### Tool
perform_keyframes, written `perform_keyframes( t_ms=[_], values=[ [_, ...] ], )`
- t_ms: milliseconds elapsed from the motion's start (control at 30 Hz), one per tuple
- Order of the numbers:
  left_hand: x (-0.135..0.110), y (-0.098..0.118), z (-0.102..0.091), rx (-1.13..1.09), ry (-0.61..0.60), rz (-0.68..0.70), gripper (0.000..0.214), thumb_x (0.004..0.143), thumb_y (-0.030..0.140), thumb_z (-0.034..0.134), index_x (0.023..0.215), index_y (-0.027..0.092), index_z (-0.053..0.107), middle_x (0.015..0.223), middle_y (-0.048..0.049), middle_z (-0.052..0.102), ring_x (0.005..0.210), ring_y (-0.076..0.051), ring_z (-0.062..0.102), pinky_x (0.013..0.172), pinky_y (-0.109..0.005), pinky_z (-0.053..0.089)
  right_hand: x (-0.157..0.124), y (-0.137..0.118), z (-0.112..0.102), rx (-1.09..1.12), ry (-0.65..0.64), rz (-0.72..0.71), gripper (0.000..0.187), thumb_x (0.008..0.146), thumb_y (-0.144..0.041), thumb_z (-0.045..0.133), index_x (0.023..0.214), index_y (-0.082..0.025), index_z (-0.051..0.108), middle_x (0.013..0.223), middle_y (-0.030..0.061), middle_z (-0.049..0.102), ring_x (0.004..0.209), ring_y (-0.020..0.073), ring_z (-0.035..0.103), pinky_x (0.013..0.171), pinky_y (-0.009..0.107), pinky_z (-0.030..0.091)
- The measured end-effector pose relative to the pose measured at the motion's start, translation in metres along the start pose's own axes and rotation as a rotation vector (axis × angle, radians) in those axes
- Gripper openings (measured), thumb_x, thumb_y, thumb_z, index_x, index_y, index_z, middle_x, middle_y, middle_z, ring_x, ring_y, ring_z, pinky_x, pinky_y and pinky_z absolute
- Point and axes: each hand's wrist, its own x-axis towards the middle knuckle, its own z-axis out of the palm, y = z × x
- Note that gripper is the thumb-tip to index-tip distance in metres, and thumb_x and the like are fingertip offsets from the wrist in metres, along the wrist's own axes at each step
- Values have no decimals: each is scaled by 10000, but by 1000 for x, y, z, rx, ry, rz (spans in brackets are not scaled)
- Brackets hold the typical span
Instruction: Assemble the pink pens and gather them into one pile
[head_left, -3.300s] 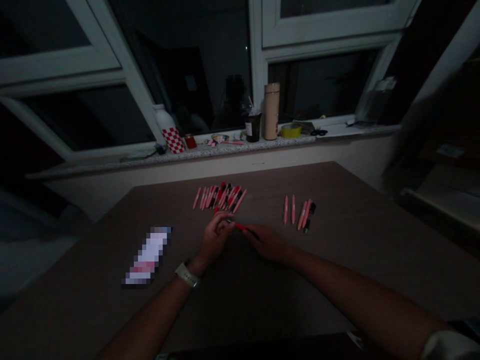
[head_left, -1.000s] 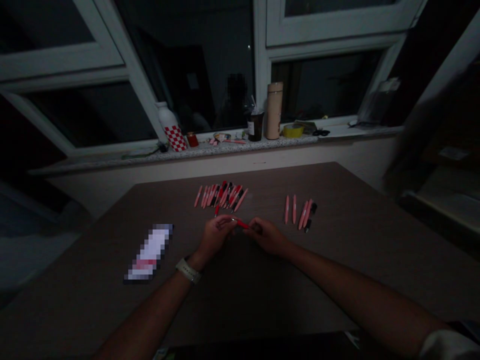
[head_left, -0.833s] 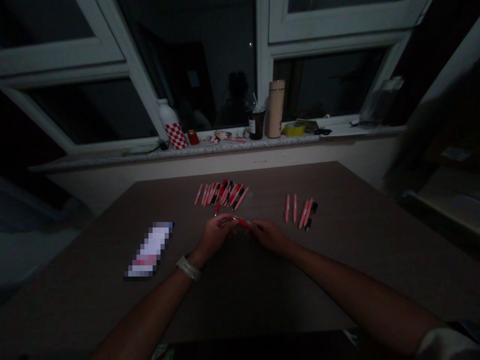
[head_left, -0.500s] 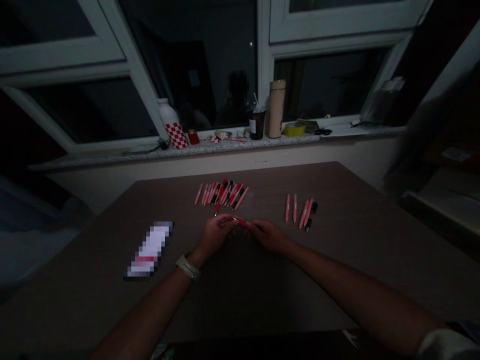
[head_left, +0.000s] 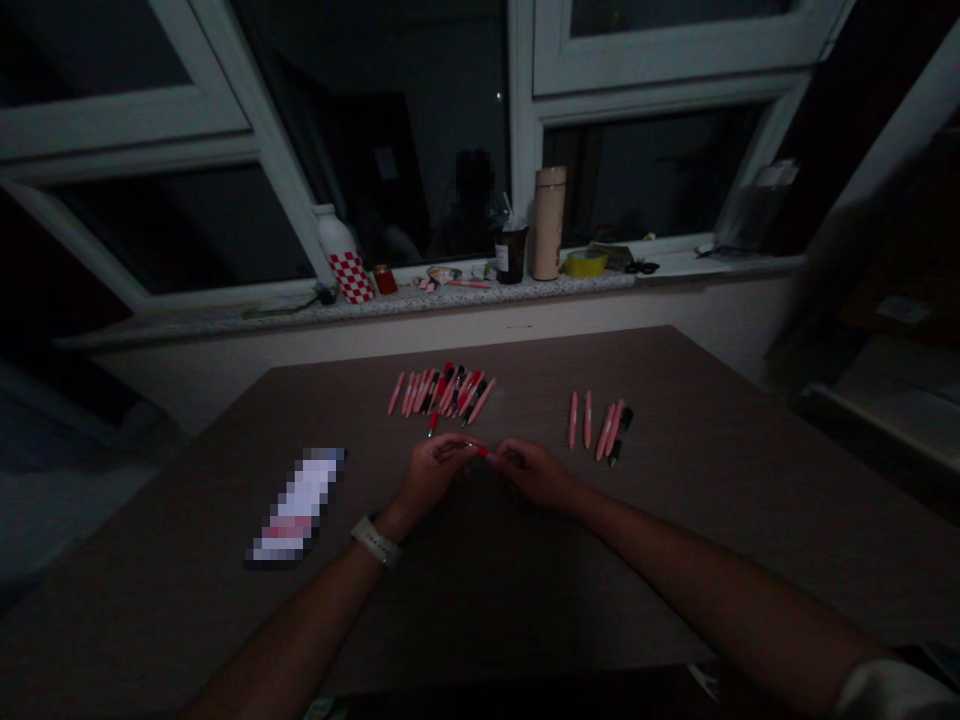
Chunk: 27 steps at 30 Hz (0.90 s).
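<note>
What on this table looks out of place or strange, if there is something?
The left pile of pink and red pens lies crossed and untidy, and one red pen pokes out from its lower edge. The right group of pens is spaced more neatly, so the pile looks disordered beside it.

A dark brown wood-grain tabletop (head_left: 712,440) carries a tight, side-by-side row of slim pink, red and black pens (head_left: 444,393). To its right lies a smaller group of pink pens with black pen parts (head_left: 598,427). Left, a flat white-and-pink packet (head_left: 295,507) lies blurred.
</note>
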Motion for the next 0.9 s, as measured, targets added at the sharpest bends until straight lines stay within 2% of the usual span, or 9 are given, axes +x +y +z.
perform_keyframes(
  t_ms=[67,200,333,500,633,800,900],
  values=[
    [-1,1,0,-10,-3,-4,297,730,393,707,880,138,684,612,-4,645,508,-111,545,474,-207,403,-1,-1,0,17,-47,20,449,920,-587,423,775,-185,558,597,-36,544,467,92,468,469,214,344],
    [-1,4,1,-8,-6,-20,285,727,385,713,867,139,682,620,-5,649,510,-108,544,470,-204,401,-2,-3,-1,0,-9,35,377,824,-566,611,819,-196,537,593,-58,530,483,94,483,457,201,336],
    [-1,5,0,-22,1,-26,294,707,388,727,859,140,682,634,-9,658,518,-113,555,473,-208,410,-3,-6,-1,-1,-106,10,431,926,-569,427,764,-189,547,607,-30,552,509,105,520,496,217,387],
    [-2,5,0,-35,14,-21,293,711,392,727,856,142,677,674,-8,669,514,-96,540,477,-201,402,-3,-4,-2,-32,-34,20,383,842,-575,590,861,-195,552,617,-47,563,511,106,529,492,214,385],
    [-1,6,0,-56,2,-27,293,707,391,729,848,140,676,696,-11,671,520,-92,534,474,-197,394,-2,0,-2,3,-139,17,457,934,-583,408,790,-184,578,635,-19,583,532,106,554,518,218,416],
    [2,2,-2,-67,24,-20,295,712,406,728,846,149,672,618,12,633,505,-97,528,462,-193,390,0,2,-2,63,-53,53,384,806,-564,634,890,-206,525,690,-45,588,521,104,548,474,206,390],
    [2,0,-3,-70,32,-24,305,721,433,720,837,155,668,598,13,620,500,-102,526,444,-192,382,0,2,-2,41,-44,38,355,857,-557,563,848,-204,531,632,-51,557,509,103,532,477,204,377]
  ],
)
